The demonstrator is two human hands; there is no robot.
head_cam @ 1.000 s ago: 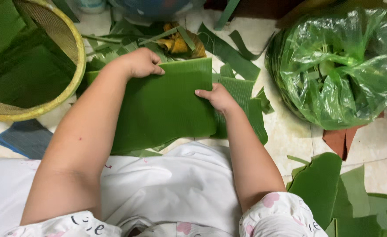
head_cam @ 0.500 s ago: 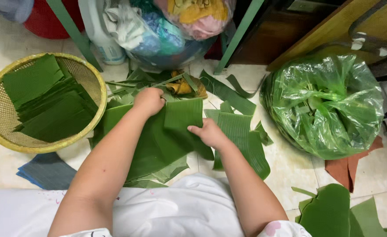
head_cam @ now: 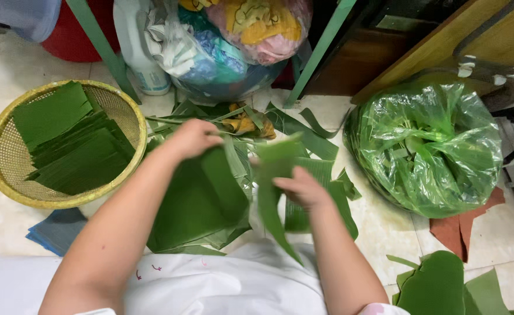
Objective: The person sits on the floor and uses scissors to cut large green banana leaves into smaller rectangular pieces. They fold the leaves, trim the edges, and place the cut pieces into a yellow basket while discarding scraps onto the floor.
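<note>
Left hand [head_cam: 194,139] fingertips blurred, grip unclear. Right hand [head_cam: 303,188] fingers pinching a banana leaf strip [head_cam: 271,192]. Beyond fingertips, tiled floor [head_cam: 379,227] strewn with leaf trimmings [head_cam: 303,131].

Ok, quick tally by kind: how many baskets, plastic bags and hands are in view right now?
Woven basket holding cut leaf squares: 1
Clear plastic bag of green leaves: 1
Tied bag of mixed cloth: 1
Hands: 2, the left hand and the right hand, each on a banana leaf piece
Total: 5
</note>
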